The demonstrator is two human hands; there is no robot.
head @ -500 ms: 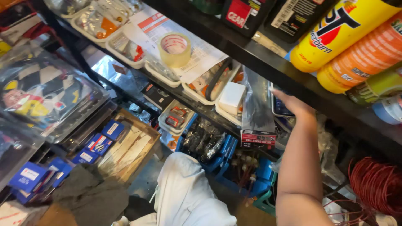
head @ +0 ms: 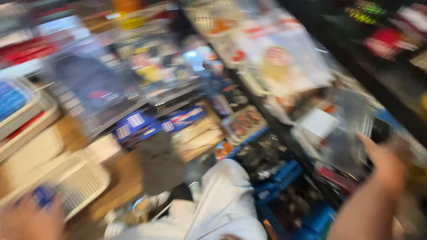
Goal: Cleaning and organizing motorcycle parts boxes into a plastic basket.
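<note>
View swung left; white basket (head: 84, 180) beside blue boxes (head: 155, 123).

Cluttered shop, packed shelves (head: 147, 95), packaged goods (head: 133, 124)

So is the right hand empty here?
No: the right hand grips a clear plastic bag by its lower edge, beside the shelf.

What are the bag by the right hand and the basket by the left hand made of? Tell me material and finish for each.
The bag near the right hand looks like thin clear plastic film: glossy, see-through, with creases, though blur hides detail. The basket by the left hand seems to be hard white plastic with a matt finish, judging by its moulded grid of small holes.
</note>
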